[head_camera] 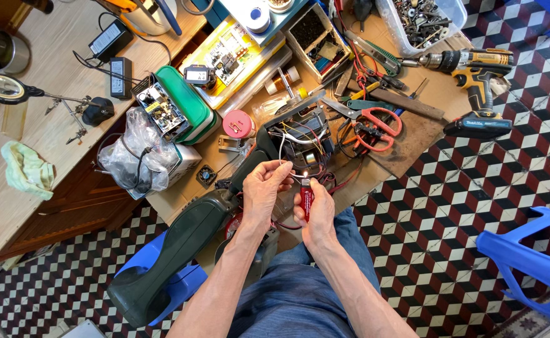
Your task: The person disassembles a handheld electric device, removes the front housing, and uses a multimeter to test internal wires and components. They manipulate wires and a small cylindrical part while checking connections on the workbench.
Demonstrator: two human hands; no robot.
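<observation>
A checkered tile floor point(462, 206) lies under a low cluttered table point(412, 134) strewn with tools. My forearms reach forward over my lap. My left hand point(265, 188) is raised, fingers pinched closed on a thin white wire point(281, 153) coming from the opened machine point(297, 134) just ahead. My right hand point(315, 209) is closed around a red lighter point(306, 199), held upright with a small flame lit just beside the wire. Red-handled scissors point(375, 125) and a yellow drill point(475, 75) lie beyond.
</observation>
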